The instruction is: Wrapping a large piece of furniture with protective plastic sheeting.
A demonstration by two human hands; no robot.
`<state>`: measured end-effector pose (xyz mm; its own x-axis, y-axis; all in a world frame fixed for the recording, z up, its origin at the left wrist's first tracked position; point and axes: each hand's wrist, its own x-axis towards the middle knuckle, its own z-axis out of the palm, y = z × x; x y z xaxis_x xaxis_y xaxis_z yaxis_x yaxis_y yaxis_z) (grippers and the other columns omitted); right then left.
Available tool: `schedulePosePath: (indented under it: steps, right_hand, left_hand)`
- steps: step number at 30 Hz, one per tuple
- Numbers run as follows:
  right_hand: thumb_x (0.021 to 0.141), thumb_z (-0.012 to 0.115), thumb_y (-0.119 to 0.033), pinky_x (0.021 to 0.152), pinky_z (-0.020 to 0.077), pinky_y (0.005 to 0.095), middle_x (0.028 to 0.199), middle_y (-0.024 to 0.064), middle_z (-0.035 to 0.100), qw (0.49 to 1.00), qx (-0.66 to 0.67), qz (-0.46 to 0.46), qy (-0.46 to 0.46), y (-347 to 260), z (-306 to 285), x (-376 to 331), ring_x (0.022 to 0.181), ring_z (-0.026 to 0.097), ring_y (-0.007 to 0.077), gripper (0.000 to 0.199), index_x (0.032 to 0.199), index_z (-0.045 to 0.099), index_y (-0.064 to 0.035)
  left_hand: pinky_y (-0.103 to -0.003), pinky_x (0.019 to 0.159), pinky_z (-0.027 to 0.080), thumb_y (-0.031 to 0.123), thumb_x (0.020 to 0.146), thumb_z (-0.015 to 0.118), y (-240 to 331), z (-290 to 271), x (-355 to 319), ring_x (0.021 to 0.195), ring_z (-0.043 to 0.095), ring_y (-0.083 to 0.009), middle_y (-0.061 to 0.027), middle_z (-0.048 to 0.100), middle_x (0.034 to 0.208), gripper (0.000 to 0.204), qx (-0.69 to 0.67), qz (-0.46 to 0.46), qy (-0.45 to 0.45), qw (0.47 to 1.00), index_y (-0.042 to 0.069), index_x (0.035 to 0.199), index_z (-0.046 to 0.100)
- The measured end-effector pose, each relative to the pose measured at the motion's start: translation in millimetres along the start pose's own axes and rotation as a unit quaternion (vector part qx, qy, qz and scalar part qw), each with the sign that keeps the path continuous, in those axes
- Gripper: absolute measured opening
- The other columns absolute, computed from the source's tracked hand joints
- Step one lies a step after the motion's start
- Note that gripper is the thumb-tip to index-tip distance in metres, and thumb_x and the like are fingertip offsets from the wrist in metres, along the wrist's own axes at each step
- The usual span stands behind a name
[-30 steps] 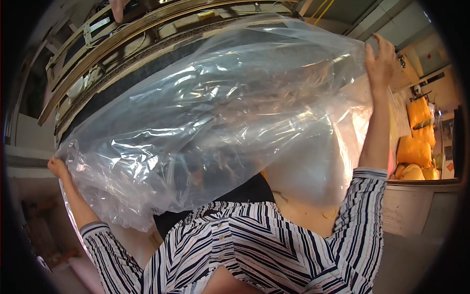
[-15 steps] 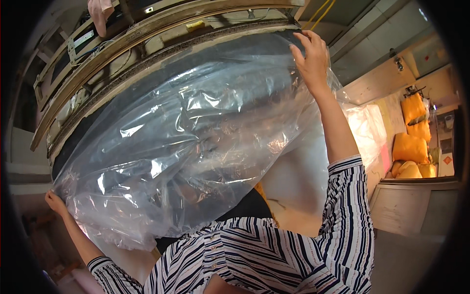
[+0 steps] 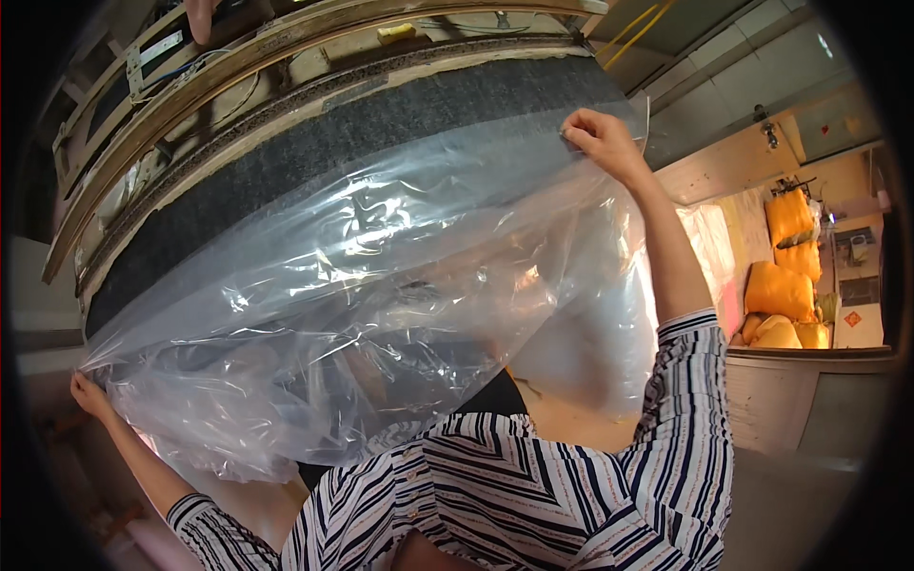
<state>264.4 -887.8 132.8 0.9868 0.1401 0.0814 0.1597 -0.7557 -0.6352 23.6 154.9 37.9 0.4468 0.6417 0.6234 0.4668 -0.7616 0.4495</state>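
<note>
A large clear plastic sheet (image 3: 314, 285) spans the space between my two arms, wrinkled and shiny, its near part bunched against my body. Beneath its far edge lies a dark grey surface (image 3: 400, 119), uncovered along a curved strip at the back. At the far left, my left hand (image 3: 90, 393) is closed on the gathered corner of the sheet. My right hand (image 3: 605, 141), up at the far right, has its fingers pinched on the sheet's far edge, over the dark surface.
Behind the dark surface runs a wooden rail frame (image 3: 314, 43) with metal parts and wires. Whitish plastic (image 3: 581, 352) hangs below my right forearm. To the right, orange bundles (image 3: 781, 290) sit beyond a wooden-edged opening. Yellow cords (image 3: 638, 33) hang at the upper right.
My right hand has closed and come nearer, bringing the sheet's far edge toward me and baring more dark surface. My left hand has shifted slightly outward to the left.
</note>
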Motion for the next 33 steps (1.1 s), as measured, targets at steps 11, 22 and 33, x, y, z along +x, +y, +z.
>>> schedulePosePath:
  steps: [11, 22, 33]
  right_hand:
    - [0.079, 0.064, -0.017, 0.061, 0.0414, 0.0244, 0.075, 0.0032, 0.056, 0.987, -0.035, -0.066, 0.143, -13.4, 54.7, 18.1, 0.066, 0.053, 0.0101, 0.014, 0.086, 0.063, -0.0041]
    - [0.09, 0.052, -0.02, 0.083, 0.0417, 0.0278, 0.1, 0.0082, 0.061, 0.962, 0.063, -0.135, 0.23, -34.6, -5.6, 60.0, 0.094, 0.055, 0.0161, 0.024, 0.105, 0.06, -0.0022]
    - [0.093, 0.046, -0.034, 0.083, 0.0423, 0.034, 0.101, 0.0157, 0.06, 0.942, -0.141, -0.033, 0.304, 151.4, 18.7, 111.5, 0.092, 0.056, 0.0279, 0.036, 0.109, 0.055, -0.0019]
  left_hand:
    - [-0.028, 0.093, 0.039, 0.02, 0.09, 0.057, 21.3, -140.6, 5.1, 0.104, 0.053, -0.0169, -0.0069, 0.058, 0.113, 0.032, -0.421, -0.193, -0.06, 0.884, 0.001, 0.116, 0.053]
    - [-0.025, 0.088, 0.041, 0.02, 0.087, 0.06, 154.3, -133.5, -68.7, 0.102, 0.053, -0.0123, -0.0054, 0.059, 0.11, 0.035, -0.315, -0.117, -0.076, 0.939, 0.002, 0.117, 0.056]
    - [-0.029, 0.071, 0.046, 0.03, 0.083, 0.059, 219.8, 55.0, -83.6, 0.078, 0.06, -0.0156, -0.0066, 0.065, 0.084, 0.03, -0.212, -0.085, -0.009, 0.974, 0.003, 0.095, 0.063]
